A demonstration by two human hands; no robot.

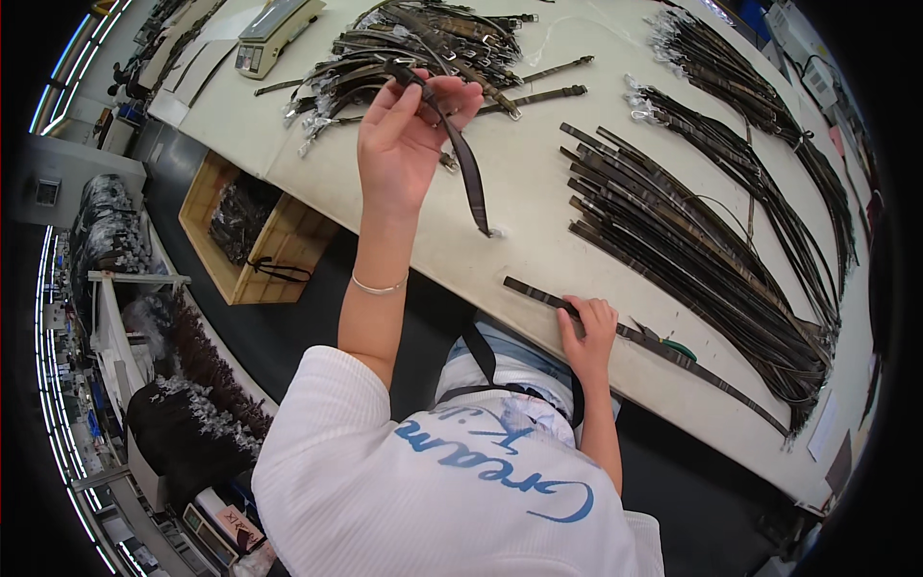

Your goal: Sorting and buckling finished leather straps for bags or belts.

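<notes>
- Left hand (409, 130), raised at about 11 o'clock over the table (500, 207), pinches the top of a dark strap (461, 159) whose loose end hangs down to touch the tabletop.
- Right hand (586, 322) lies flat at 5 o'clock, fingers pressing a second long strap (663, 351) against the near edge of the table.
- A tangled heap of buckled straps (423, 48) sits at 12 o'clock; a neat fan of flat strips (673, 240) spreads at 3 o'clock (bundled ends point away).
- By my reading, one piece is being picked out and checked; the next move calls for laying it straight beside the pinned one.
</notes>
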